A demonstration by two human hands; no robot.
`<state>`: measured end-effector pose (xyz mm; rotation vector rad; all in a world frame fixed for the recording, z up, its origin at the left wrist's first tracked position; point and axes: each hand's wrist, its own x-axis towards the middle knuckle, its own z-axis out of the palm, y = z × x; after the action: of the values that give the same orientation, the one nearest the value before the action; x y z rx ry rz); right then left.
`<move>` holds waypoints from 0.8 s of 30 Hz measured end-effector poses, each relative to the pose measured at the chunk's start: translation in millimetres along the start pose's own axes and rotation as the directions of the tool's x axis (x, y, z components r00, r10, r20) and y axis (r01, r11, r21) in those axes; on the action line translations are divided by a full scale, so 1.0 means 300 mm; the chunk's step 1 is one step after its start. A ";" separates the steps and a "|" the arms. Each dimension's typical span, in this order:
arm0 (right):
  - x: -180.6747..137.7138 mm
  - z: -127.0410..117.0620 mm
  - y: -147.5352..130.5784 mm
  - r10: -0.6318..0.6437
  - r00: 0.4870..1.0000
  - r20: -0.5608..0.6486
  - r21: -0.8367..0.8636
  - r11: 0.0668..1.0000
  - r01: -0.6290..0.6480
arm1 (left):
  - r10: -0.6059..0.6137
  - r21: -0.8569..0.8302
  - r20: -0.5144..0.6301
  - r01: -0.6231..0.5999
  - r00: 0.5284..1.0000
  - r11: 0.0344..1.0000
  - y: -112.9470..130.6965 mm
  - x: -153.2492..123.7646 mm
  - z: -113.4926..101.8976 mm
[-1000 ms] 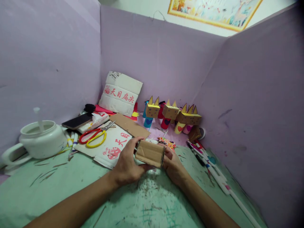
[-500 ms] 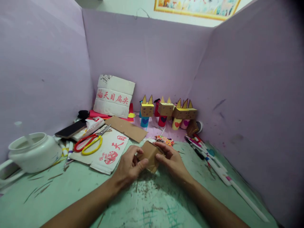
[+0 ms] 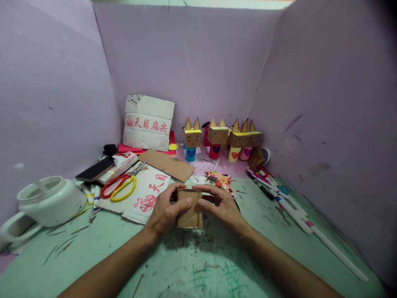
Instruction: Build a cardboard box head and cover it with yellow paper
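Note:
A small folded piece of brown cardboard (image 3: 190,213) stands on the green table (image 3: 93,248) between both hands. My left hand (image 3: 166,213) grips its left side, thumb lying across the front face. My right hand (image 3: 220,206) holds the right side and top edge, fingers curled over it. Behind the hands lies a small patterned scrap (image 3: 221,179).
Red and yellow scissors (image 3: 119,185) lie on a printed white card (image 3: 145,192). A flat cardboard sheet (image 3: 167,164), a phone (image 3: 94,169), a white pot (image 3: 46,202), a printed box (image 3: 148,122), cardboard animal figures (image 3: 218,138) and pens (image 3: 279,194) surround them. Purple walls enclose the table.
The cardboard piece has been turned from a wide, tilted hold to an upright narrow one, and both hands shifted their grip. The camera tipped downward.

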<state>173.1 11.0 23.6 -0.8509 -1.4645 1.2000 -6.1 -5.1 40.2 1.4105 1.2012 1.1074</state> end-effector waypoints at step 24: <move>0.000 0.015 -0.008 0.062 0.992 -0.113 0.085 0.995 -0.053 | -0.030 -0.162 0.042 0.036 0.999 0.986 -0.042 0.008 0.019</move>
<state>168.9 9.4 25.9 -0.8968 -1.2973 1.2246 -1.8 -2.2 27.1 1.2772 1.0775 1.1237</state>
